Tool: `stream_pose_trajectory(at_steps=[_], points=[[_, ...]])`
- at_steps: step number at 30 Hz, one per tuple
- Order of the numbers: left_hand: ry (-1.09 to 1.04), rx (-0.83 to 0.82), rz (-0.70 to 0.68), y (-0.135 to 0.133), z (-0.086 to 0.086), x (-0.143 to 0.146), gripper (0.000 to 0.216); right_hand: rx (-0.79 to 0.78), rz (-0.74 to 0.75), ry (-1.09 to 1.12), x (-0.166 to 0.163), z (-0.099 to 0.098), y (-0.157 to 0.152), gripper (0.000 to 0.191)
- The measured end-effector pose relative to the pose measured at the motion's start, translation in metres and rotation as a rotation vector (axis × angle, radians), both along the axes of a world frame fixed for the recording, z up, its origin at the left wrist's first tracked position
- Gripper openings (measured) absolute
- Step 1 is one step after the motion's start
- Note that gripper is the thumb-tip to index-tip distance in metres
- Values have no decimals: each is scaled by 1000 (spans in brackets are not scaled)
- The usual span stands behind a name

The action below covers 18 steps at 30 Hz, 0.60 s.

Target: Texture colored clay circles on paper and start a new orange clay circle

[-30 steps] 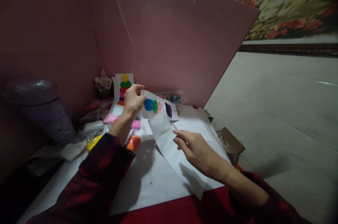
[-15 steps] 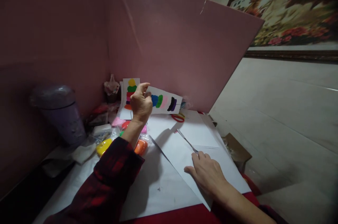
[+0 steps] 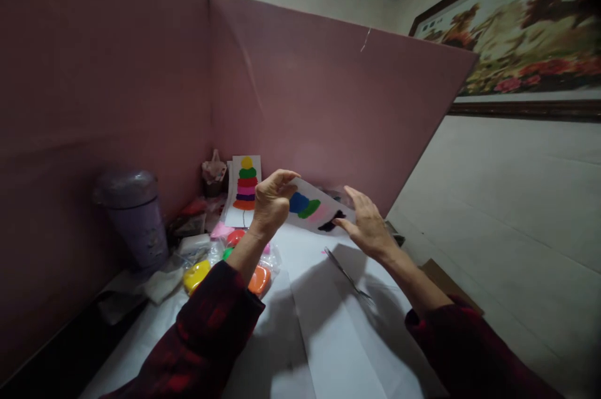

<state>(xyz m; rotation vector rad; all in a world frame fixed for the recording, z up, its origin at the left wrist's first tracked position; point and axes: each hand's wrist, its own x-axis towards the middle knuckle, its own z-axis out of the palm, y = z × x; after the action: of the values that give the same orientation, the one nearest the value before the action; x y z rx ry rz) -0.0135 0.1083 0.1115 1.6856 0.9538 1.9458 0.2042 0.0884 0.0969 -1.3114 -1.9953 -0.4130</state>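
My left hand (image 3: 272,205) is closed, pinching the left end of a white paper card (image 3: 310,206) held up above the table. Blue, green, pink and black patches lie in a row along the card, which tilts down to the right. My right hand (image 3: 373,227) is at the card's right end, thumb on the front by the black patch and fingers at the upper edge, covering that end. Below lies a slim metal tool (image 3: 345,270) on white paper (image 3: 323,330). Behind my left hand, another card (image 3: 246,189) stands upright with a stack of coloured patches.
Bagged soft lumps, yellow (image 3: 196,275), orange (image 3: 260,280) and red (image 3: 236,237), lie left of centre. A lilac tumbler (image 3: 136,230) stands at the far left, near a crumpled white tissue (image 3: 162,285). Pink panels (image 3: 328,98) enclose the back and left. A cardboard box (image 3: 446,283) is beyond the right edge.
My right hand has risen from the tabletop to the card's right end. The card has tilted further, and its purple patch is now covered. The metal tool stays on the paper.
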Motion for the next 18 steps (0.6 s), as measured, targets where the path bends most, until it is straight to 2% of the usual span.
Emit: stream_pose_trajectory(at_steps=[3, 4, 7, 9, 11, 13, 18], points=[[11, 8, 48, -2, 7, -7, 10, -179, 48, 38, -1, 1, 18, 28], [13, 5, 84, 1, 10, -14, 10, -239, 41, 66, -2, 1, 21, 24], [12, -43, 234, 19, 18, -44, 20, -253, -29, 205, -3, 0, 29, 27], [20, -131, 351, 35, 18, -67, 23, -256, -9, 409, -2, 0, 38, 26], [78, -257, 440, 49, 12, -84, 19, -294, 109, 645, -2, 0, 49, 26], [179, -398, 488, 58, -1, -93, 15, -322, 206, 770, -6, -2, 60, 31], [408, -688, 517, 67, -39, -96, 32, -371, 333, 902, -24, -12, 74, 36]])
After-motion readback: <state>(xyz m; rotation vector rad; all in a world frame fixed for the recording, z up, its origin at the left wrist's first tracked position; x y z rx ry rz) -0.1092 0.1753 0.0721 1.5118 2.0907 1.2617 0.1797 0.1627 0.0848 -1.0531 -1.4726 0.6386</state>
